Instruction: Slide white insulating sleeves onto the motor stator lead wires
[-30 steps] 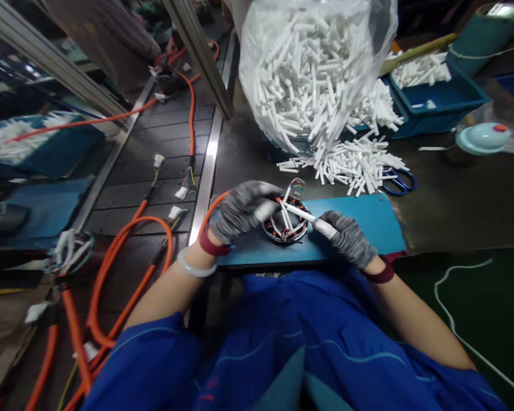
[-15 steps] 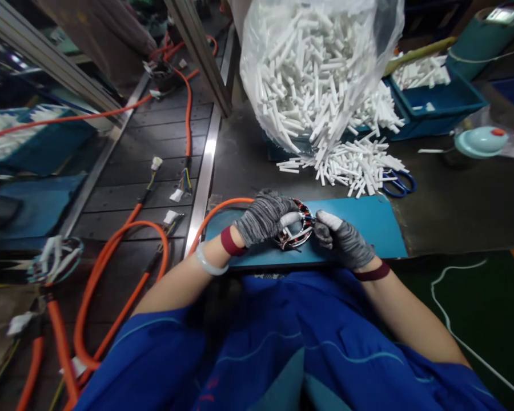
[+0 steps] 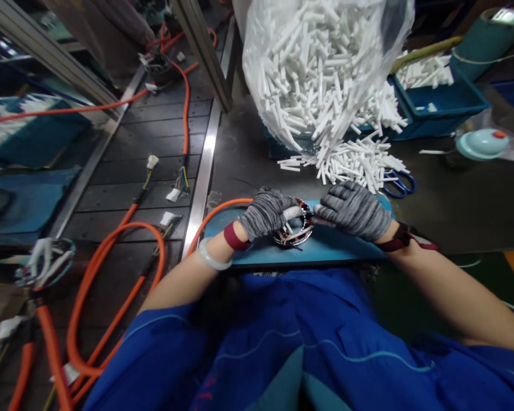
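A ring-shaped motor stator (image 3: 294,241) with copper windings and white sleeves lies on a blue mat (image 3: 342,248). My left hand (image 3: 268,214), in a grey striped glove with whitish fingertips, is closed on the stator's left and upper side, its thumb reaching over the ring. At the right edge of the ring, my right hand (image 3: 353,210) has its thumb and fingers pinched together, back of the hand upward. What sits in that pinch is hidden by the fingers. An orange cable (image 3: 223,206) runs in from the left towards the stator, passing behind my left hand.
Beyond the mat, a clear plastic bag (image 3: 257,74) spills white tubes (image 3: 355,162) onto the bench. Blue scissors (image 3: 398,184), a teal bin (image 3: 445,114) and a lidded cup (image 3: 482,142) stand right. Left, a slatted conveyor (image 3: 154,134) carries orange cables (image 3: 92,274) and another stator (image 3: 47,260).
My right hand has turned palm-down, and its forearm has swung outward to the right. My left hand stays on the stator. The view has shifted slightly.
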Available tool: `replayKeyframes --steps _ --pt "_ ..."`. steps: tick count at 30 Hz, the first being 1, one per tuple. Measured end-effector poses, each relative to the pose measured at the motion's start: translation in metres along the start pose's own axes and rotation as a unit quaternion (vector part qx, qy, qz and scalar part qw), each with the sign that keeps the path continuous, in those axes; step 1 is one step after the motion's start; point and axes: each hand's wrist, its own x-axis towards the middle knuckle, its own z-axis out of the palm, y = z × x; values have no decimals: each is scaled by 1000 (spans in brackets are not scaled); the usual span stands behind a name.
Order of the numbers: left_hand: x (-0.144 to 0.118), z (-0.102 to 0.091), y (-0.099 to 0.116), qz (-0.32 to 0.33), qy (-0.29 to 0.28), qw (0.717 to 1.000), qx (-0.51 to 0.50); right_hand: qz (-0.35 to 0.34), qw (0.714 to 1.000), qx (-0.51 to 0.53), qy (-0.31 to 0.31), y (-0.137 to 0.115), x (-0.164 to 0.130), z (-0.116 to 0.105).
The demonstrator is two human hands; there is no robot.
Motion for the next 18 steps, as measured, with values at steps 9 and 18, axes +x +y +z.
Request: replayKeyframes --steps 9,18 --pt "-18 -24 29 -108 69 987 -94 405 767 498 -23 -46 -3 10" --pt "-20 -23 27 -140 58 977 -150 331 810 481 63 -31 -30 12"
